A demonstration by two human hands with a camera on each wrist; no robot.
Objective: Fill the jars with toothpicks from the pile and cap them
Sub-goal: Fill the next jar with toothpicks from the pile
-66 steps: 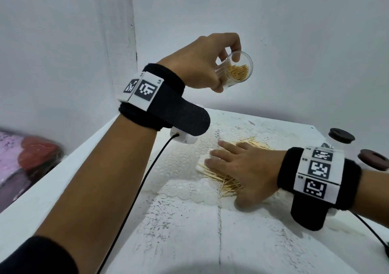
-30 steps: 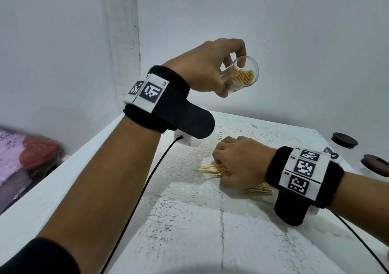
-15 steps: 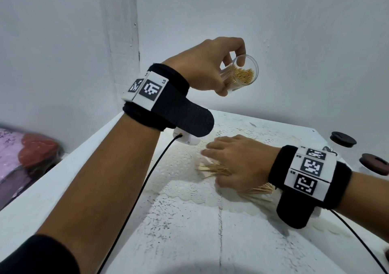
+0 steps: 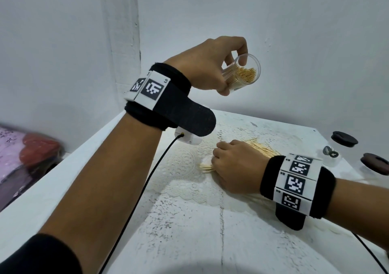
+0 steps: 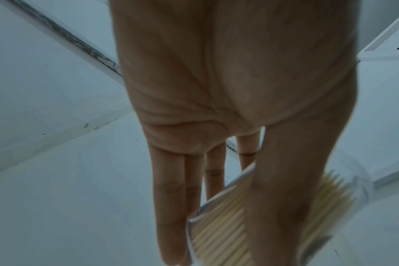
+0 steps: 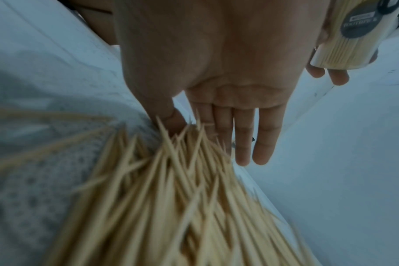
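Table: white, worn top; a lace doily lies under the work area.
Toothpick pile: on the doily, loose and crossed, mostly under and behind my right hand.
Left hand: raised well above the table, thumb and fingers curled round the jar; grip closed on it.
Right hand: down on the pile, knuckles up. From the head view the fingers look curled in; from the wrist view fingers lie fairly straight with toothpicks bunched against thumb and first finger. Whether it grips them I cannot tell.
Jar: clear, uncapped, tilted with its mouth toward me, partly filled with toothpicks; it hangs above and beyond my right hand, apart from the pile.
Dark caps: two, at the table's far right, well away from both hands.
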